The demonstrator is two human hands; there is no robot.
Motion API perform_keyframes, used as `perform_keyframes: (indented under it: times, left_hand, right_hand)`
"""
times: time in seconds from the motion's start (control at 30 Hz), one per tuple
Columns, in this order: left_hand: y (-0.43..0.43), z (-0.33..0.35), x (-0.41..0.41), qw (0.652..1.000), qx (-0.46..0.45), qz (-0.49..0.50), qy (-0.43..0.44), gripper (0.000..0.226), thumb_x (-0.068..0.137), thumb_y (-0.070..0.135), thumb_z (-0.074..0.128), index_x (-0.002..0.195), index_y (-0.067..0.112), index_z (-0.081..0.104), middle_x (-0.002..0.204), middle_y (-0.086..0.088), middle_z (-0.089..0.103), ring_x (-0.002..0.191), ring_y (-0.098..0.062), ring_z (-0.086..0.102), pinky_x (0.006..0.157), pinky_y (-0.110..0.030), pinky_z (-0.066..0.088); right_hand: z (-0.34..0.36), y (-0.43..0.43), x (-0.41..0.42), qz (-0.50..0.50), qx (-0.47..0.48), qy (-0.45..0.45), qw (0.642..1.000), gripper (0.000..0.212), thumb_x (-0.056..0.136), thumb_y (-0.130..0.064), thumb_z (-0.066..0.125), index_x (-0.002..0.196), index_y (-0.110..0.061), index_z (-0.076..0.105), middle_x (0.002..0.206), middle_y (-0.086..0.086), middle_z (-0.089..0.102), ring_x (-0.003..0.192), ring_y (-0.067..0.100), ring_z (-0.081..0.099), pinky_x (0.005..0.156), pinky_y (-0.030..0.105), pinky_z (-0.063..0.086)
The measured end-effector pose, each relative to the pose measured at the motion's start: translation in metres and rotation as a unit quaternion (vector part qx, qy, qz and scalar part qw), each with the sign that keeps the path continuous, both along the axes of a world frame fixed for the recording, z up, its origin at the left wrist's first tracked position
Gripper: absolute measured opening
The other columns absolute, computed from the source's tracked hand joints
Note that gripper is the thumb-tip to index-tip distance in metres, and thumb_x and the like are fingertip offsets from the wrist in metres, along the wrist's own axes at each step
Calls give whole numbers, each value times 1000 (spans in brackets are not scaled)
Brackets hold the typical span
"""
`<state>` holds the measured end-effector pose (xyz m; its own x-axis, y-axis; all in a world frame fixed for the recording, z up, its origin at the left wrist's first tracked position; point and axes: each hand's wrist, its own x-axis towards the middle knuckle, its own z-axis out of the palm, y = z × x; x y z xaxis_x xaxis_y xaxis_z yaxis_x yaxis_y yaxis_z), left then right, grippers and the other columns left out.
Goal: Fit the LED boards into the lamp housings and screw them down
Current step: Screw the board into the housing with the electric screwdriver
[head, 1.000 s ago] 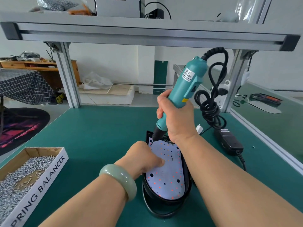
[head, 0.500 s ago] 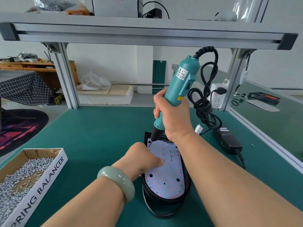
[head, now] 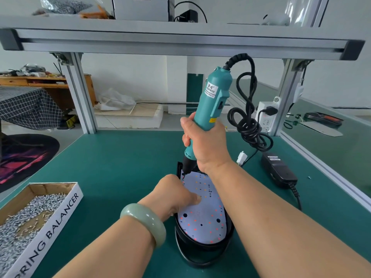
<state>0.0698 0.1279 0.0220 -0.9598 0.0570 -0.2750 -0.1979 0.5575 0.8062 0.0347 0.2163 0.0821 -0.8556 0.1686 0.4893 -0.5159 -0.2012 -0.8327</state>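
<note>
A white LED board [head: 202,217] with red and yellow dots lies inside a black oval lamp housing [head: 200,251] on the green bench. My right hand [head: 204,145] grips a teal electric screwdriver [head: 212,101] nearly upright, its bit tip at the board's far left corner. My left hand [head: 176,193], with a pale green bangle on the wrist, presses down on the board's left side with curled fingers and one fingertip extended onto it.
A cardboard box [head: 60,213] full of small screws sits at the left front. The screwdriver's black cable [head: 249,125] coils to a power adapter [head: 279,169] on the right, plugged into a socket [head: 267,115]. An aluminium frame rail [head: 180,43] spans overhead.
The screwdriver has tilted more upright and its bit has settled at the board's far left corner. My left hand stays pressed on the board.
</note>
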Motion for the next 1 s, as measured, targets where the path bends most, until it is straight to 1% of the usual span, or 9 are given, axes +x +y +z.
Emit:
perform_keyframes:
  times: [0.23,0.37,0.5,0.57,0.63,0.7,0.77,0.9,1.0]
  left_hand:
    - [3,1,-4,999,-35,-13,13,24,73,18,74,83,10,53,81,-5,54,69,-21,48,62,-29,40]
    - [2,0,-3,1000,-16,-11,8,21,74,16,73,87,10,57,83,-6,56,71,-21,49,63,-29,41]
    - [2,1,-4,1000,-15,-11,9,21,74,15,72,87,10,56,84,-6,55,71,-21,49,63,-29,41]
    - [2,1,-5,1000,-21,-12,9,21,73,16,73,85,10,57,82,-6,54,70,-21,47,62,-29,40]
    - [0,0,-7,1000,-21,-8,8,23,72,19,76,85,8,61,79,-5,56,66,-22,49,57,-26,39]
    - [-2,0,-8,1000,-10,3,3,27,71,22,80,81,6,61,76,-6,58,63,-22,51,52,-23,39]
    - [-6,0,-8,1000,-10,4,6,32,71,29,81,78,6,59,75,-7,57,62,-23,50,54,-24,38]
    - [-26,7,0,1000,-25,-7,14,48,75,48,73,78,3,55,67,-17,53,57,-32,51,61,-29,46]
    - [-57,19,12,995,-72,-13,73,39,81,48,65,71,12,54,63,-13,38,57,-25,39,59,-31,39]
  right_hand:
    - [-5,4,-1,-32,-31,-11,999,28,86,-2,64,70,-15,47,44,-11,47,37,10,41,45,22,39]
    - [-3,4,2,-17,-14,-2,1000,24,82,-8,67,69,-18,50,48,-9,49,40,11,43,50,25,41]
    - [4,7,13,-14,-1,22,1000,14,80,-10,69,79,-12,55,60,-7,54,45,12,47,50,20,44]
    - [13,10,21,-43,-50,37,997,15,85,-4,69,82,-11,55,62,-7,56,45,11,48,50,20,43]
    - [24,17,29,-60,-125,51,989,19,88,-3,65,78,-15,55,58,-8,54,44,10,47,49,21,42]
    - [32,26,39,-45,-210,56,975,23,88,-5,64,73,-20,56,56,-5,51,46,11,46,50,23,42]
    - [30,39,50,-29,-287,54,956,23,88,-8,64,72,-21,56,56,-4,48,47,11,43,49,23,43]
    - [8,68,72,-64,-352,-18,934,20,94,-18,59,77,-20,48,54,-8,45,46,9,44,51,22,42]
    - [-12,82,82,-88,-388,-63,915,21,95,-21,57,77,-20,45,55,-9,44,47,9,43,53,22,41]
